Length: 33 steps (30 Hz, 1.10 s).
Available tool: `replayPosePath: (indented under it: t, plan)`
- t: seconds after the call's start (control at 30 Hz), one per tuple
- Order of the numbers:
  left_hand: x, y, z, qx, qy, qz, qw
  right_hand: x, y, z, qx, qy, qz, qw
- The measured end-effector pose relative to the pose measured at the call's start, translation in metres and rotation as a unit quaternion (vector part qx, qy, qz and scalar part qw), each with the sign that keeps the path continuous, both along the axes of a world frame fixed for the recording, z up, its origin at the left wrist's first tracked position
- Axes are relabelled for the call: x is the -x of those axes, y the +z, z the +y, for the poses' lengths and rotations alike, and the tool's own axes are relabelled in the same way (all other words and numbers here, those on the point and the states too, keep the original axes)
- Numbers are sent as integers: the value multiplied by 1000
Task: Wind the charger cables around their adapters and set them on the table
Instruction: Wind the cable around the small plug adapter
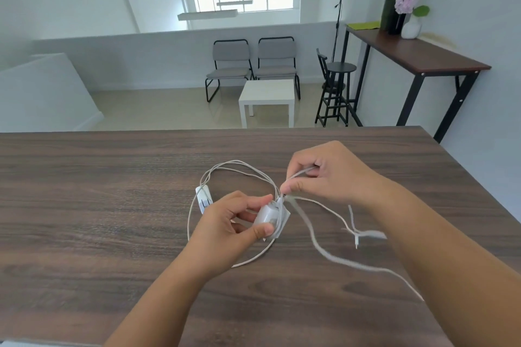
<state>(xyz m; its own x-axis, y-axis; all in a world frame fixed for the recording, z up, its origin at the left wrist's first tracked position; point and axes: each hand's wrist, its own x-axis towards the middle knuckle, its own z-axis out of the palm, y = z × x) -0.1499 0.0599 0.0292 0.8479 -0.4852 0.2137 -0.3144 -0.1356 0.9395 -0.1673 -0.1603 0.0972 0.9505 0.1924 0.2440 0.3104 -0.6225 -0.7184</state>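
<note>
table (84,205): dark wood, far edge well beyond the hands, bare left half | hands: 2, left hand (225,222) grips white adapter (269,215) above mid-table, right hand (329,175) pinches its cable (318,245) | adapters: 2, second adapter (203,197) lies on the table, just left | cables: 2, loose

Your left hand (234,222) pinches a white adapter (271,217) with white cable (324,251) trailing loose to its right, while a second adapter (203,198) lies just beyond that hand.
</note>
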Motion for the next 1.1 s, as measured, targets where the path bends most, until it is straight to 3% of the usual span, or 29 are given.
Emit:
replayPosePath:
  t: [0.3,0.4,0.7,0.8,1.0,1.1]
  plan:
    - [2,3,-6,-29,2,23,999,-6,-18,-5,-67,7,-24,997]
    - [2,4,-5,-31,-30,30,999,-10,-28,-9,-118,4,7,993]
    - [4,2,-6,131,-104,113,979,-3,-78,5,-311,20,54,949]
    - [4,2,-9,153,-94,115,977,3,-84,13,-344,-30,33,938]
    - [2,5,-19,230,3,130,965,17,-97,22,-158,-105,0,982]
    - [-1,4,-26,279,63,157,945,26,-98,26,-21,-130,-67,989]
